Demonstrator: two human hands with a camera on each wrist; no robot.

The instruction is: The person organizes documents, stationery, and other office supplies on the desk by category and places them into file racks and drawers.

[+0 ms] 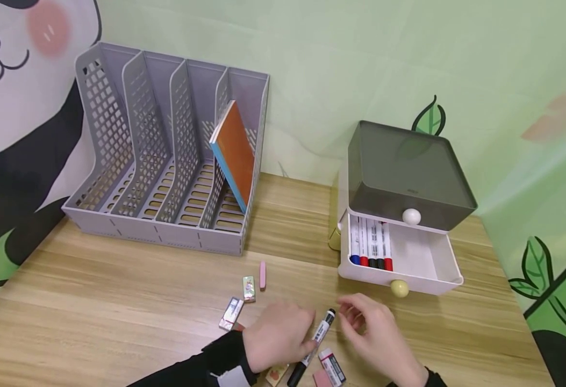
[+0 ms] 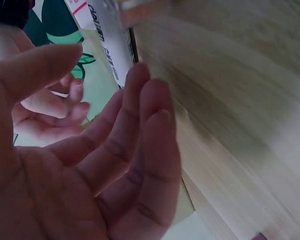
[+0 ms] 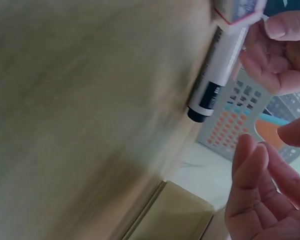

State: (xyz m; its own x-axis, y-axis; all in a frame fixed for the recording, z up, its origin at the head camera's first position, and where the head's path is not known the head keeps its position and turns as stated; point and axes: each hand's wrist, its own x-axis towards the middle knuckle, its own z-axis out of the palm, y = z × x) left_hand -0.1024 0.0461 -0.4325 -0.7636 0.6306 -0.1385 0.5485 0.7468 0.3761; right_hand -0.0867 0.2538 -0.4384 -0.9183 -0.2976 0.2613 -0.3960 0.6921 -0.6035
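A black-and-white marker (image 1: 325, 324) lies slanted on the wooden table between the two hands. Close beside it, my left hand (image 1: 280, 333) hovers with loosely bent fingers; the left wrist view shows its thumb apart from the fingers and nothing held. On the marker's other side is my right hand (image 1: 372, 333), below the drawer, its fingers relaxed and bare of any object. A sleeved eraser (image 1: 332, 367) and a pink block (image 1: 322, 378) lie near the marker's lower end. Partly hidden by the left hand is a small patterned block (image 1: 277, 374).
An open white drawer (image 1: 420, 258) holds several markers (image 1: 373, 242) under a grey-topped box (image 1: 413, 166). At the back left stands a grey file rack (image 1: 220, 242) with an orange book (image 1: 236, 153). A white eraser (image 1: 231, 313), green eraser (image 1: 249, 289) and pink stick (image 1: 262, 276) lie left.
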